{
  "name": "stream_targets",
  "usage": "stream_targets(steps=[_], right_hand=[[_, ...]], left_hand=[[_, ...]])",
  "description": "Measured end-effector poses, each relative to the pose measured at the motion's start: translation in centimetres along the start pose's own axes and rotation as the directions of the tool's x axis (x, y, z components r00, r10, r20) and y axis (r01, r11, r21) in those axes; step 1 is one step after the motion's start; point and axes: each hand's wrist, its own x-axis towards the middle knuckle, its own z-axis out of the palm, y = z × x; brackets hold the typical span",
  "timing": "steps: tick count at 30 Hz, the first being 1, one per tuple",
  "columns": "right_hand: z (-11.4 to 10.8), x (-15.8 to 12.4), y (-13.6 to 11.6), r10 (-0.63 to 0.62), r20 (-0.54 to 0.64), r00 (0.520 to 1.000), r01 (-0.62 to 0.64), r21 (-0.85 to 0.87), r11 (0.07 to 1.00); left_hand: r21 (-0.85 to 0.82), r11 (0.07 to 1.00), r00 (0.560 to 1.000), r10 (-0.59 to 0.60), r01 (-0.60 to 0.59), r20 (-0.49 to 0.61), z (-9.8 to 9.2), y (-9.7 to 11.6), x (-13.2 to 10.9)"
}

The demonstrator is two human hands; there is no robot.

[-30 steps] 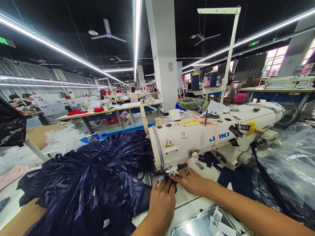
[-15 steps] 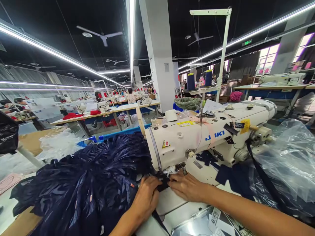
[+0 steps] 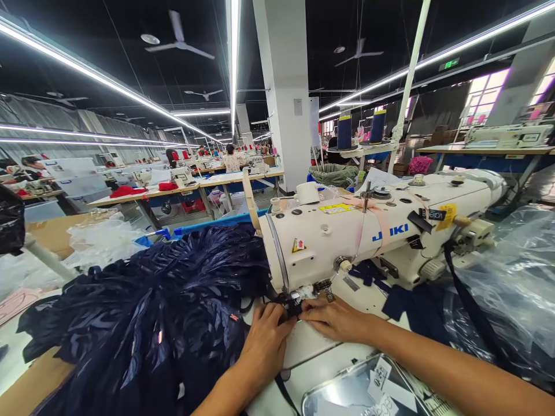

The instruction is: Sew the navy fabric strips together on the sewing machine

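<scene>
Both hands are close together under the head of a white sewing machine [image 3: 325, 242]. My left hand [image 3: 269, 335] has its fingers bent down on a small dark fabric piece [image 3: 293, 306] beside the presser foot. From the right, my right hand [image 3: 332, 318] reaches in with its fingertips on the same piece, the fingers partly hidden behind the machine's needle area. A dark strip [image 3: 285, 393] hangs down beside my left wrist. Left of the machine lies a large heap of navy fabric pieces [image 3: 156, 306].
Navy cut pieces [image 3: 407, 306] and clear plastic bags [image 3: 515, 277] lie to the right. A metal tray with labels [image 3: 359, 393] is at the front edge. Two thread cones [image 3: 344, 133] stand behind the machine. People sit at far tables.
The view has shifted, so the machine sits slightly further right. Less of the dark piece shows between my hands, and both stay at the needle area.
</scene>
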Motion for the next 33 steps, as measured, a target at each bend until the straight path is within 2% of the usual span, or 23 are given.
stream_targets(steps=[4,7,12,17,22,29,33], right_hand=[[-0.1,0.0,-0.3,-0.057,0.018,0.998,0.06,-0.179,0.982],[-0.3,0.0,-0.7,-0.073,0.038,0.997,0.081,-0.264,0.961],[-0.4,0.2,-0.8,-0.106,0.031,0.994,0.11,-0.273,0.956],[-0.4,0.2,-0.7,-0.118,0.019,0.993,0.118,-0.288,0.95],[-0.4,0.1,-0.9,-0.088,0.034,0.996,0.094,-0.307,0.947],[-0.1,0.4,-1.0,-0.09,-0.013,0.996,0.081,-0.319,0.944],[0.3,0.3,-0.7,-0.063,-0.019,0.998,0.055,-0.295,0.954]], left_hand=[[-0.015,0.999,0.999,0.037,-0.037,-0.004,0.1,-0.2,-0.2],[0.014,0.995,0.995,0.099,-0.099,-0.009,0.8,-0.8,-0.5],[0.106,0.985,0.986,0.147,-0.138,-0.081,2.8,-2.2,-0.9],[0.096,0.987,0.983,0.143,-0.132,-0.118,3.3,-2.5,-0.9],[0.082,0.99,0.99,0.118,-0.112,-0.075,2.5,-2.0,-0.8],[0.028,0.997,0.995,0.072,-0.074,0.069,-0.5,-0.9,-0.2],[0.004,1.0,0.994,0.031,-0.031,0.103,-0.9,-1.0,0.0]])
